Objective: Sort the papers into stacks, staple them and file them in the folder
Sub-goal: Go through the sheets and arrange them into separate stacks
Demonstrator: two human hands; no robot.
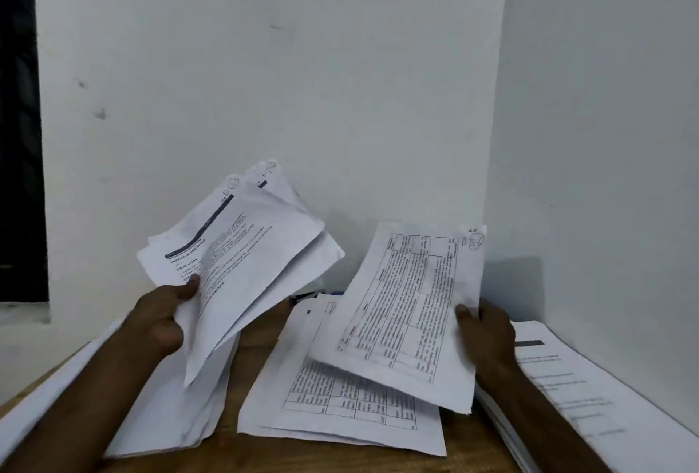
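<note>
over a wooden desk (321,462), the left hand (162,315) is raised, thumb on top and fingers curled beneath, gripping a fanned sheaf (242,257) of creased white printed pages that tilts up toward the wall (302,75). the right hand (486,332), lower, pinches the edge of a single sheet (408,306) printed with a ruled table, held at a slant above the middle stack (340,412). a left stack (162,416) lies flat under the left forearm; a thick right stack (567,389) sits by the right wrist.
</note>
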